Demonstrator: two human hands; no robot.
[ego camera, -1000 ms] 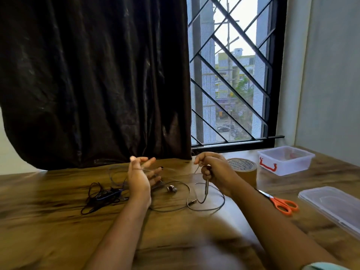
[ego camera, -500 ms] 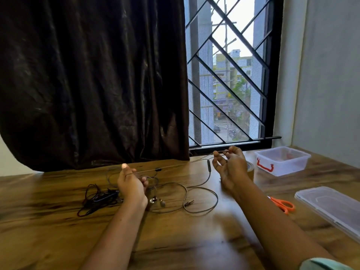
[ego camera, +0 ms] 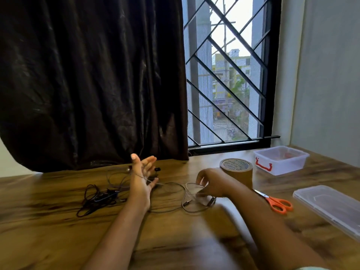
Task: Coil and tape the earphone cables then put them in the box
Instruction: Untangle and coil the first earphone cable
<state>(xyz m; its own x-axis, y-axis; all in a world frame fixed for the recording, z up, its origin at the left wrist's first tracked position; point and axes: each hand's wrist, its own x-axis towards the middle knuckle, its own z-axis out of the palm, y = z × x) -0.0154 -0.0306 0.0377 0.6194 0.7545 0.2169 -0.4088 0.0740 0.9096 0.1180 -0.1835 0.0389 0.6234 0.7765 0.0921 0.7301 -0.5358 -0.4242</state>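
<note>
The left hand is held up off the tabletop near its far edge, palm open and fingers straight and spread. The thin grey earphone cable lies across the palm, so the hand looks to be serving as the form to wind on. The right hand, just beside the tape roll, has its fingers curled and seems to pinch the same cable. It is blurred, so the exact grip is hard to read. The rest of that cable lies in slack loops on the wood between and below the two hands, which suggests the coiling has barely begun. A second, black earphone cable sits in a tangle towards the left, untouched. The tape roll stands on end within easy reach for binding the coil, and the orange-handled scissors lie just to its right for cutting. The clear box with a red latch waits open at the far right corner. Its lid lies apart along the right edge.
</note>
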